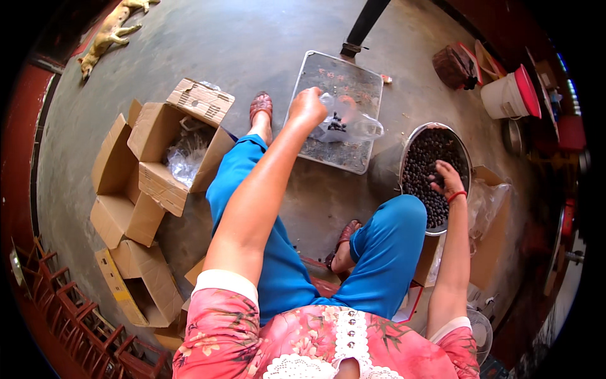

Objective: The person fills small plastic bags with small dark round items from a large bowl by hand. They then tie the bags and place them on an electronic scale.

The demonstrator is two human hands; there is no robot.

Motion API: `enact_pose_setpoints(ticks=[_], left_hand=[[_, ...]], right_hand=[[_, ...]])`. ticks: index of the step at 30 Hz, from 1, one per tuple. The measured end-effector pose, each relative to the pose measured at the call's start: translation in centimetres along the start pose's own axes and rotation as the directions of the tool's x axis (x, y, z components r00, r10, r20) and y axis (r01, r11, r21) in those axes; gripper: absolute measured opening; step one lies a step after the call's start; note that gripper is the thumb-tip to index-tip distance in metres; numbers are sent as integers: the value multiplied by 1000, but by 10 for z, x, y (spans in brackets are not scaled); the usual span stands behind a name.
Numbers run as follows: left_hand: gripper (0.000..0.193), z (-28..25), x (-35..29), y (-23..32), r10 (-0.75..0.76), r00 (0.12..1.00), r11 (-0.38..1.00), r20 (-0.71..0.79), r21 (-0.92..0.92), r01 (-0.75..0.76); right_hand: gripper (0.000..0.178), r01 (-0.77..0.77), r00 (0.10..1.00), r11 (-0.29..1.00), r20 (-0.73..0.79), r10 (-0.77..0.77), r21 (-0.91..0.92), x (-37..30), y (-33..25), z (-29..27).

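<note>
My left hand (308,108) is closed on the gathered edge of a clear plastic bag (360,128), held above a low, dark board with a pale rim (351,76). A few small dark balls (338,123) lie inside the bag. To the right, a wide metal bucket (386,165) is filled with many dark, round, berry-like balls (424,161). Over its contents my right hand (449,180), with a red cord at the wrist, has its fingers curled around some of the balls. Its palm is partly hidden.
Opened cardboard boxes (142,189) stand at the left, one with clear plastic bags (186,158) inside. A white bucket with a red rim (505,95) stands far right, and another carton (492,234) beside the metal bucket. A dog (107,38) lies at the far left.
</note>
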State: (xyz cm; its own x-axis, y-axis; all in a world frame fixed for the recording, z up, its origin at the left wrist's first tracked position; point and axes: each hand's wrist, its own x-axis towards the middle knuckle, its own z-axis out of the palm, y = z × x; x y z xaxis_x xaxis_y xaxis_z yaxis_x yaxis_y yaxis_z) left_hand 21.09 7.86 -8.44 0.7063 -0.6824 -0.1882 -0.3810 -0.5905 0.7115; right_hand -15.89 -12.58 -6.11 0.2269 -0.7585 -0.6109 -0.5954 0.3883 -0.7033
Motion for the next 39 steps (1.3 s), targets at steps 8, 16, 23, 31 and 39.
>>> enact_pose_setpoints(ticks=[8, 16, 23, 31, 39], left_hand=[[22, -23, 3, 1, 7, 994, 975, 107, 221, -31], [16, -39, -2, -5, 46, 994, 952, 102, 298, -75], [17, -54, 0, -4, -2, 995, 936, 100, 351, -34], [25, -58, -8, 17, -10, 998, 953, 60, 302, -9], [28, -44, 0, 19, 43, 995, 995, 88, -91, -35]], right_hand=[[29, 488, 828, 685, 39, -559, -541, 17, -19, 2], [43, 615, 679, 245, 346, -647, -749, 17, -91, 170], [21, 484, 843, 417, 281, -459, -770, 41, -53, 201], [10, 850, 518, 434, 325, -791, -297, -19, -100, 221], [10, 871, 492, 421, 417, -764, -255, -29, -113, 222]])
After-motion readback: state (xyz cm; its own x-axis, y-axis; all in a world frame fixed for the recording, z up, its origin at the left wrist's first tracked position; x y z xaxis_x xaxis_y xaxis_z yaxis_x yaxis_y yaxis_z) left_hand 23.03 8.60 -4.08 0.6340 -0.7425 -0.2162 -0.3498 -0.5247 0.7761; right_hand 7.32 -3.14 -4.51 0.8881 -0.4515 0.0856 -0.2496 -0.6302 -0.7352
